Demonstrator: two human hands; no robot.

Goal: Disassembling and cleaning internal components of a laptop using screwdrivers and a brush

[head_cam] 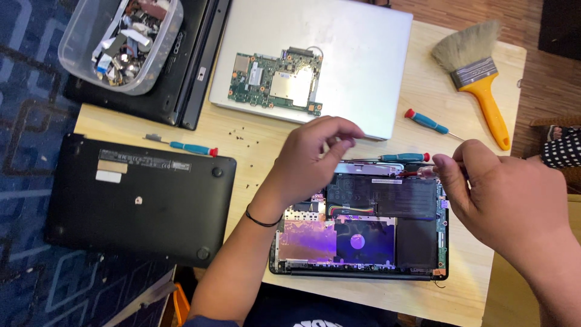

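Head view: opened laptop (pixel 363 230) lies at the near edge of the wooden table (pixel 423 97), bottom cover off, battery and boards exposed; left hand (pixel 308 157) hovers over its far-left part, fingers curled with thumb and fingertips pinched together; what they pinch is too small to make out. Right hand (pixel 508 200) sits at the laptop's right end, fingers closed on a slim red-handled screwdriver (pixel 417 173) whose shaft runs left along the laptop's far edge. A teal screwdriver (pixel 402 157) lies just beyond that edge, parallel to it. Thin black band on the left wrist.

Black bottom cover (pixel 139 200) rests at the table's left edge, partly overhanging; a second teal screwdriver (pixel 192 148) just beyond it; small loose screws (pixel 239 133) scattered nearby. Silver closed laptop (pixel 363 54) at the far edge carries a green circuit board (pixel 278 82). Third teal screwdriver (pixel 426 123) right of it; yellow-handled brush (pixel 475 75) at the far-right corner. Clear plastic tub (pixel 121 42) of parts sits on a black laptop (pixel 181 91) at the far-left corner.
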